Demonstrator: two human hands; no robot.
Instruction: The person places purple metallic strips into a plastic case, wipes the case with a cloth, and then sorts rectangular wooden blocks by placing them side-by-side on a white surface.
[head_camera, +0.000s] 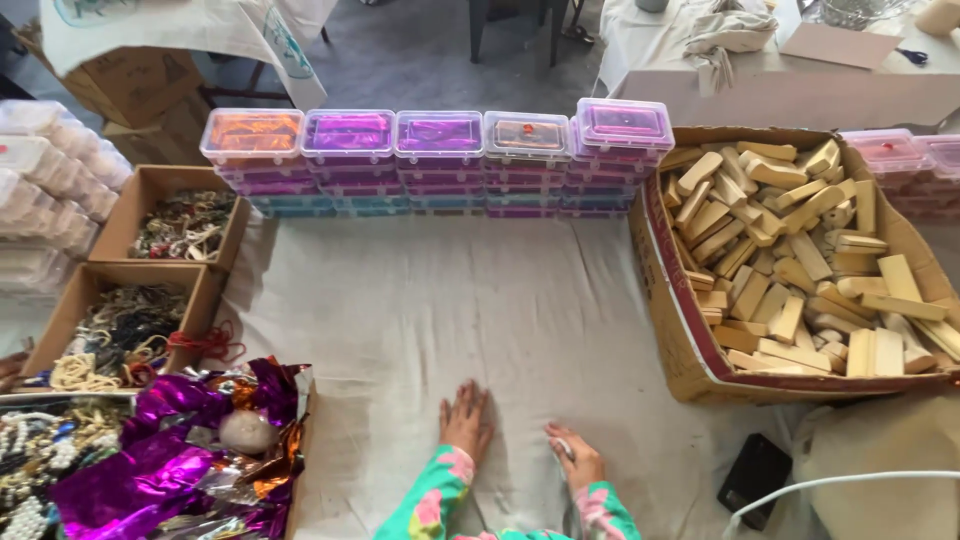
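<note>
At six o'clock on the white cloth (480, 300) we rest both hands. Our left hand (467, 420) lies flat, palm down, fingers spread and open, holding nothing. Our right hand (574, 458) sits just beside it, fingers curled loosely on the cloth; something small and pale shows at its grip, but we cannot tell whether it is held. Both wrists wear floral sleeves of green and pink.

At eight o'clock lies a crumpled heap of purple foil (180, 450) with copper-coloured pieces mixed in, spilling over a carton edge, near our left hand but apart from it. At nine and ten o'clock stand two open cardboard boxes of cords and beads (130, 325), and a tray of pearl-like beads (35, 455) sits at the lower left corner.

At twelve o'clock a row of stacked clear plastic cases (440, 160) with purple and orange foil inside runs across the far edge of the cloth. At two o'clock a large cardboard carton (670, 300) holds a pile of pale wooden blocks (800, 250). At four o'clock a dark phone (757, 478) lies beside a white cable (850, 482).
</note>
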